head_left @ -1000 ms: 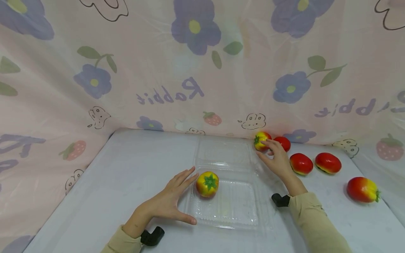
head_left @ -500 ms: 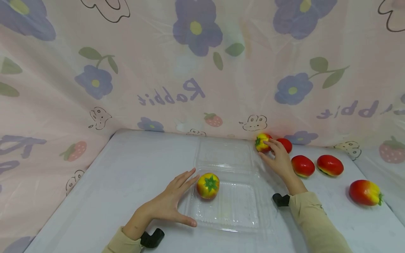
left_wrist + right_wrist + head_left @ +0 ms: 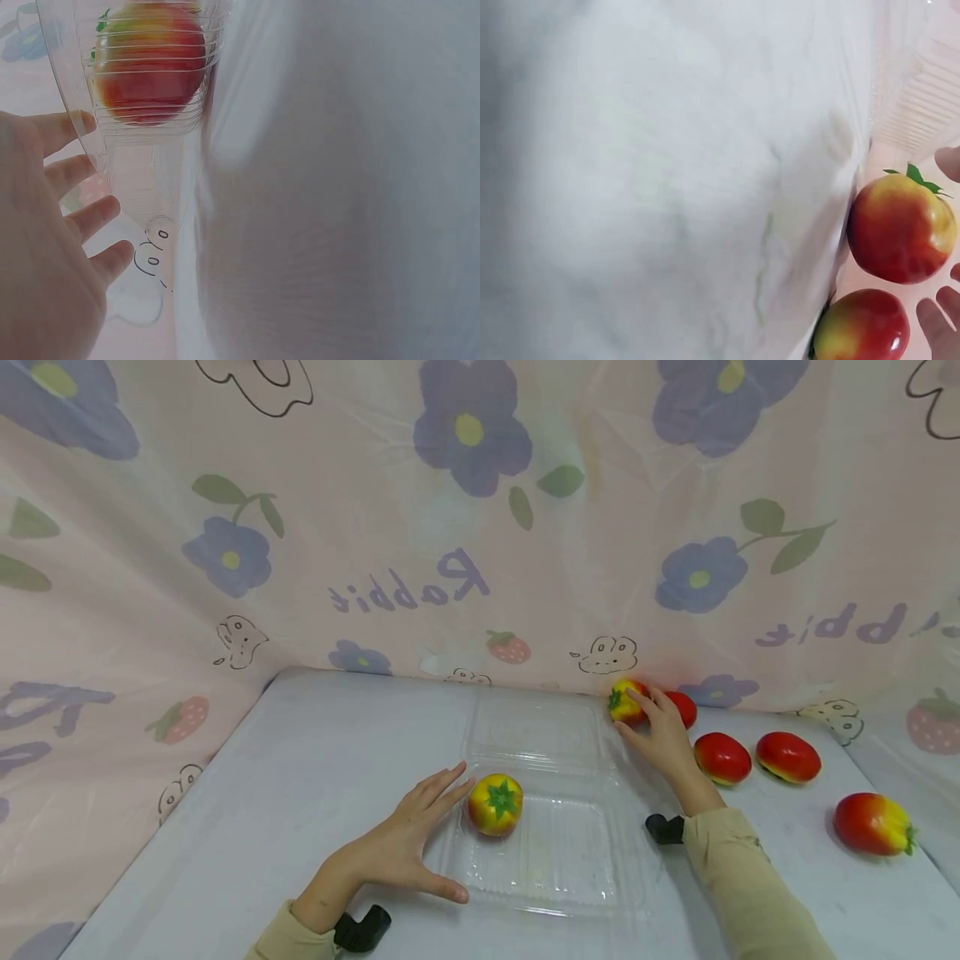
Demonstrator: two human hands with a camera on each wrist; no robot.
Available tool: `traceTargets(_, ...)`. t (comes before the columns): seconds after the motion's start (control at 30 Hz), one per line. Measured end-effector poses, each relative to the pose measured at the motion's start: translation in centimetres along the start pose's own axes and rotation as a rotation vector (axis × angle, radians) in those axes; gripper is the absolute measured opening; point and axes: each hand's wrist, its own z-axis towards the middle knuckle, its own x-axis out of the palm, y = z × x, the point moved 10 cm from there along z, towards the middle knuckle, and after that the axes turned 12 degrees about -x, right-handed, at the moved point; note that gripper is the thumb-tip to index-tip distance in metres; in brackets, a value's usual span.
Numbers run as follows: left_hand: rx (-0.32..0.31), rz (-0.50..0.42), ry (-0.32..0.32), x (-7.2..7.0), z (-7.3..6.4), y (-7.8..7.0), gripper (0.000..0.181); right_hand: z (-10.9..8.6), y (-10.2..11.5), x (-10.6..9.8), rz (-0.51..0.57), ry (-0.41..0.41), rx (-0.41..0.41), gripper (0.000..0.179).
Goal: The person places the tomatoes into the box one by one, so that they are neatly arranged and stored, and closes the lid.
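Note:
My left hand [image 3: 397,847] stands open beside a clear plastic clamshell box [image 3: 570,835], fingers and thumb spread along its left side. One tomato-like fruit [image 3: 495,806], yellow and red with a green star-shaped top, sits in the box's left part. Seen through the ribbed wall in the left wrist view, the fruit [image 3: 150,71] lies beyond my fingertips. At the back, my right hand [image 3: 663,743] reaches over a similar fruit [image 3: 625,702], thumb and fingers spread around it. The right wrist view shows that fruit [image 3: 900,229] whole, with fingertips at its edge.
A red fruit [image 3: 682,708] lies partly behind my right hand. Two more red ones [image 3: 722,758] and a red-yellow fruit [image 3: 872,824] lie to the right. The box's lid [image 3: 532,727] lies open toward the printed curtain [image 3: 375,510] behind the white table [image 3: 330,735].
The head view has shifted slightly, so everything sits a little lower and to the right. My right hand covers a bit more of the back fruit; my left hand keeps its place.

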Motion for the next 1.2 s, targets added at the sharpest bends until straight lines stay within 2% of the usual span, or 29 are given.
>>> traceTargets(0.13, -0.004, -0.002, 0.001, 0.0, 0.0, 0.1, 0.117, 0.2, -0.1, 0.2, 0.005, 0.003, -0.003, 0.068)
traceTargets(0.3, 0.001, -0.002, -0.001, 0.1, -0.1, 0.1, 0.117, 0.3, -0.7, 0.6, 0.03, 0.032, 0.035, 0.073)
traceTargets(0.63, 0.008, 0.013, -0.01, 0.0, -0.1, 0.1, 0.117, 1.1, -1.2, 1.1, 0.006, 0.028, 0.02, 0.074)
traceTargets(0.87, 0.001, 0.005, -0.007, -0.1, 0.0, 0.0, 0.118, 1.3, -1.7, 1.3, -0.004, 0.051, 0.074, 0.075)
traceTargets(1.2, -0.004, -0.003, -0.005, 0.1, -0.1, 0.3, 0.118, 1.5, -1.6, 0.9, -0.019, -0.01, 0.065, 0.07)
